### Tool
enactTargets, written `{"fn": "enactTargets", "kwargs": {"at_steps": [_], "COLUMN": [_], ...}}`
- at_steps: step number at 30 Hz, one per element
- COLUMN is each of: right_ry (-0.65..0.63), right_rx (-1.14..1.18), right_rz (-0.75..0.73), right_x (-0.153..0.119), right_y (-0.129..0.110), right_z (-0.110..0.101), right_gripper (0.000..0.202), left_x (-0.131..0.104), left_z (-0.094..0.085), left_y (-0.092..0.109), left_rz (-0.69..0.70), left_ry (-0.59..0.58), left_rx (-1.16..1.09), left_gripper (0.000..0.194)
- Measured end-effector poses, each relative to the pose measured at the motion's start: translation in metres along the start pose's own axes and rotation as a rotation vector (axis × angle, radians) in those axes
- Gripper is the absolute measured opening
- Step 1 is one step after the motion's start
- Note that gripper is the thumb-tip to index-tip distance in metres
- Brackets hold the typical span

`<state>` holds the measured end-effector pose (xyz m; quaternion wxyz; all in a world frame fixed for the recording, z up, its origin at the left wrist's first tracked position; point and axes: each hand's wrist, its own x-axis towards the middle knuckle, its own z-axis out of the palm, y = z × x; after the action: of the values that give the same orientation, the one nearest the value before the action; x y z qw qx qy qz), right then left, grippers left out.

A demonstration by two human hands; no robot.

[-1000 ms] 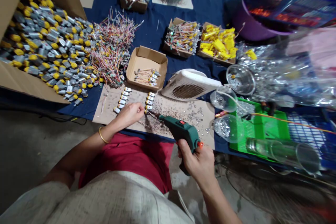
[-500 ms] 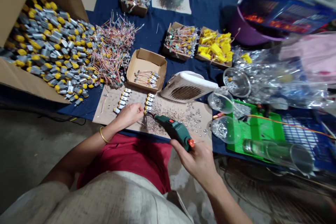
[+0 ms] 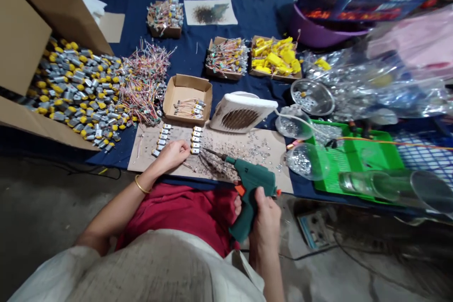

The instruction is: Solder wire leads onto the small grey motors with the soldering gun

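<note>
My right hand (image 3: pixel 268 217) is wrapped round the handle of a green soldering gun (image 3: pixel 255 177). The gun is turned sideways, and its thin tip points left, a little apart from a short column of small motors (image 3: pixel 195 139) with yellow ends. My left hand (image 3: pixel 174 155) rests on the cardboard sheet (image 3: pixel 244 151), fingers pinched together between that column and a second column of motors (image 3: pixel 163 137). Thin wires (image 3: pixel 189 167) stick out below this hand; what its fingertips grip is too small to make out. Bits of solder lie scattered over the sheet.
Behind the sheet stand a cardboard tray (image 3: pixel 188 82) with wired motors and a white fan unit (image 3: pixel 244 112). A large box of motors (image 3: pixel 79 92) and a wire heap (image 3: pixel 145 78) are left; plastic cups (image 3: pixel 300 160) and a green tray (image 3: pixel 371 151) are right.
The soldering gun's tip has drawn back right from the motor column, and the gun has tilted so its handle shows. My left hand stays near the motors. The view has shifted slightly.
</note>
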<state>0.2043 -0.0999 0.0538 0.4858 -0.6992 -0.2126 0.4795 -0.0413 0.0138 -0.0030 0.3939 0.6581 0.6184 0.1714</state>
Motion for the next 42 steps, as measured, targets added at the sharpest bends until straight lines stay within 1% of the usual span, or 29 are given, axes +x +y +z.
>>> {"fn": "enactTargets", "kwargs": {"at_steps": [2,6,8,11,14,18,20,23,26,29,33,37,39,42], "right_ry": [0.005,-0.132,-0.177,-0.227,-0.284,-0.292,-0.276,-0.237,-0.224,-0.249,-0.270,-0.250,-0.246,-0.236], "right_rx": [0.004,0.069,0.104,0.136,0.218,0.267,0.238,0.133,0.039,-0.016,-0.083,-0.140,-0.184,-0.264], "right_rz": [-0.011,0.075,0.098,0.097,0.102,0.056,0.014,-0.058,-0.101,-0.104,-0.119,-0.171,-0.221,-0.295], "right_x": [0.000,0.006,0.009,0.011,0.010,0.008,0.005,-0.004,-0.013,-0.017,-0.016,-0.016,-0.018,-0.020], "right_y": [0.002,0.003,0.004,0.005,0.004,0.004,0.006,0.010,0.013,0.019,0.025,0.021,0.018,0.015], "right_z": [-0.002,-0.005,-0.005,-0.003,-0.002,-0.005,-0.007,-0.008,-0.006,-0.002,-0.001,0.001,0.001,0.002], "right_gripper": [0.046,0.046,0.049,0.054,0.059,0.058,0.057,0.060,0.063,0.060,0.059,0.057,0.055,0.053], "left_x": [0.001,0.002,0.002,0.002,0.003,0.000,-0.004,-0.013,-0.018,-0.019,-0.019,-0.024,-0.027,-0.031], "left_z": [0.001,0.002,0.003,0.004,0.005,0.003,0.000,-0.004,-0.004,0.000,0.004,0.005,0.005,0.005], "left_y": [-0.001,-0.003,-0.003,-0.004,-0.005,-0.003,-0.002,0.000,0.000,-0.003,-0.006,-0.003,0.000,0.002], "left_rz": [0.002,-0.007,-0.005,0.001,-0.006,0.010,0.026,0.085,0.181,0.228,0.259,0.278,0.286,0.292], "left_ry": [0.004,0.004,0.010,0.023,0.020,0.023,0.014,-0.057,-0.098,-0.060,-0.041,-0.026,-0.006,0.066], "left_rx": [-0.014,-0.054,-0.066,-0.075,-0.082,-0.087,-0.112,-0.142,-0.070,0.068,0.149,0.214,0.220,0.134], "left_gripper": [0.018,0.016,0.016,0.017,0.017,0.018,0.022,0.028,0.022,0.013,0.014,0.017,0.019,0.015]}}
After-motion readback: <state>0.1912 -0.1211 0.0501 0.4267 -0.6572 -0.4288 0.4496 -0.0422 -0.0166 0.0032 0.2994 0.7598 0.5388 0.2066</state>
